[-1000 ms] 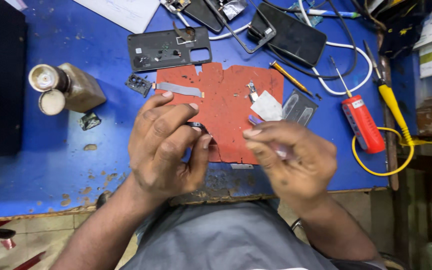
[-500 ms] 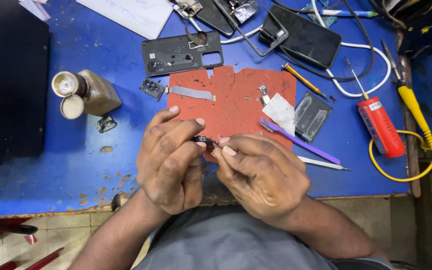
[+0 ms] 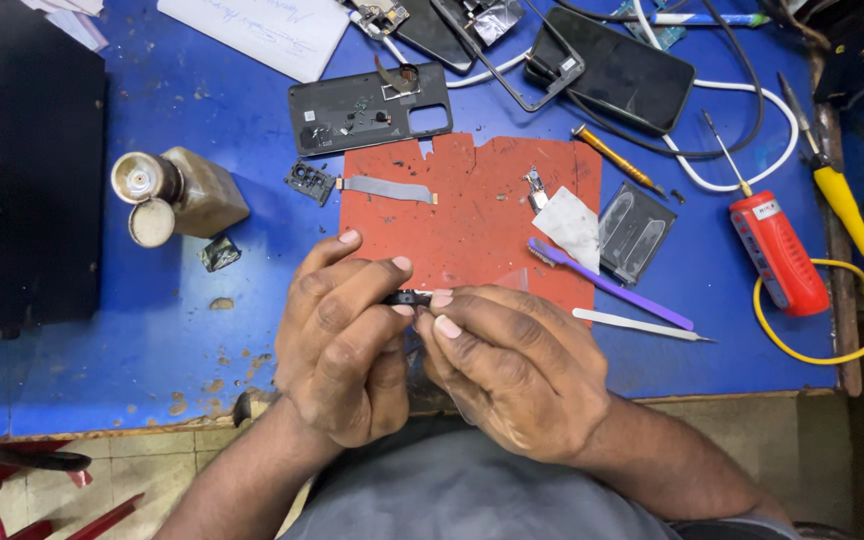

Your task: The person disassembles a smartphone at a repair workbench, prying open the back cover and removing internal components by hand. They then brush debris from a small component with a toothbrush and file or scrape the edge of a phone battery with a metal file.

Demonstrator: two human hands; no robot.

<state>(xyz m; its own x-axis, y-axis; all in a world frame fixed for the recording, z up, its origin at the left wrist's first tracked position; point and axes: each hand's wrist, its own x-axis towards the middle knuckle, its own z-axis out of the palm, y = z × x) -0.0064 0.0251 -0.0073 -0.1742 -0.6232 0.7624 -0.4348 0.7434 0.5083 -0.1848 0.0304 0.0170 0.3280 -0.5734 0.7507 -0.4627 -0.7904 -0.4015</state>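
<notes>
2 hands pinch a small black part [image 3: 410, 297] over the front edge of a red mat [image 3: 472, 215] on a blue workbench [image 3: 202, 130].
The part is tiny, dark and oblong, mostly hidden by fingertips. The left hand [image 3: 342, 350] closes thumb and forefinger on 1 end; the right hand [image 3: 512, 370] closes on the other, fingers curled tight. A purple pry tool [image 3: 607, 285] and metal tweezers [image 3: 642, 326] lie just beside the right hand.
</notes>
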